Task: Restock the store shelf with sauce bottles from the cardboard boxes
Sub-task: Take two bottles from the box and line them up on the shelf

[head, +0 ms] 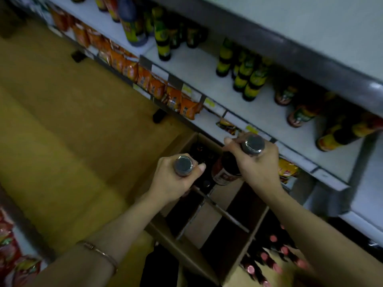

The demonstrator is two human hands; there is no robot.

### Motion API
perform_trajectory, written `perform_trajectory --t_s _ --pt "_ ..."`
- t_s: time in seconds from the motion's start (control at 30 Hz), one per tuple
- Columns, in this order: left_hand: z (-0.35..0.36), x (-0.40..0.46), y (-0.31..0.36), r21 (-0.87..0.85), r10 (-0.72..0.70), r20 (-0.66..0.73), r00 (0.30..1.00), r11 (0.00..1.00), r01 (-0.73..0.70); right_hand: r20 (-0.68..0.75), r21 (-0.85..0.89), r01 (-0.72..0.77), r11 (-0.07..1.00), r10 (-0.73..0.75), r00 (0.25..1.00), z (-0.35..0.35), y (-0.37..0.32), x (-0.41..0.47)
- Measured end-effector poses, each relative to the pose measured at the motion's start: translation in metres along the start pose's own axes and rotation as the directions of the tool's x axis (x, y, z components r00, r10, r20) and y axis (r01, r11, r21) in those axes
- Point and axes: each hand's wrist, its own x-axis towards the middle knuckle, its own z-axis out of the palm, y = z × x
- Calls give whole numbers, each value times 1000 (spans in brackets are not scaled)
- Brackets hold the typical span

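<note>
My left hand [174, 179] is wrapped around the neck of a dark sauce bottle [183, 165] with a grey cap, held over the open cardboard box [205, 220]. In my right hand [257, 164] is a second dark sauce bottle [228, 166] with a red label, lifted above the box and close to the front edge of the white shelf [267, 108]. The box has cardboard dividers; several cells near me look empty, and dark bottles stand in the far cells. Green-and-yellow labelled bottles [248, 79] stand on the shelf.
Orange snack packets [145, 77] hang along the shelf's front rail. Bottles with pink caps [273, 255] sit low at the right, below my right forearm. Tan floor [62, 121] stretches to the left. Red packets [12, 255] lie at the lower left.
</note>
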Motion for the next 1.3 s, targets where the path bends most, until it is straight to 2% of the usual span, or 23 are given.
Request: perform_trajectory --t_s 0.3,0.53,0.7,0.83,1.13,1.3 --pt "-20 -26 181 -41 181 66 981 983 -179 -52 21 158 987 -157 986 -117 -151 -33" --pt "-24 -25 322 -99 328 280 902 945 -313 -184 34 136 990 -127 975 -197 -247 -68" --pt "-16 -24 399 -201 474 440 763 880 -431 -365 5 120 993 -110 925 -249 -299 -104" --pt "-2 -41 443 -288 567 525 635 821 -494 -521 -56 131 990 -140 842 -279 -327 -145" --pt "71 -123 522 -452 602 715 356 786 -421 -782 -86 58 995 -103 614 -362 -358 -261" --pt "129 -187 563 -507 605 773 189 769 -389 -845 -74 -30 997 -47 533 -426 -367 -326"
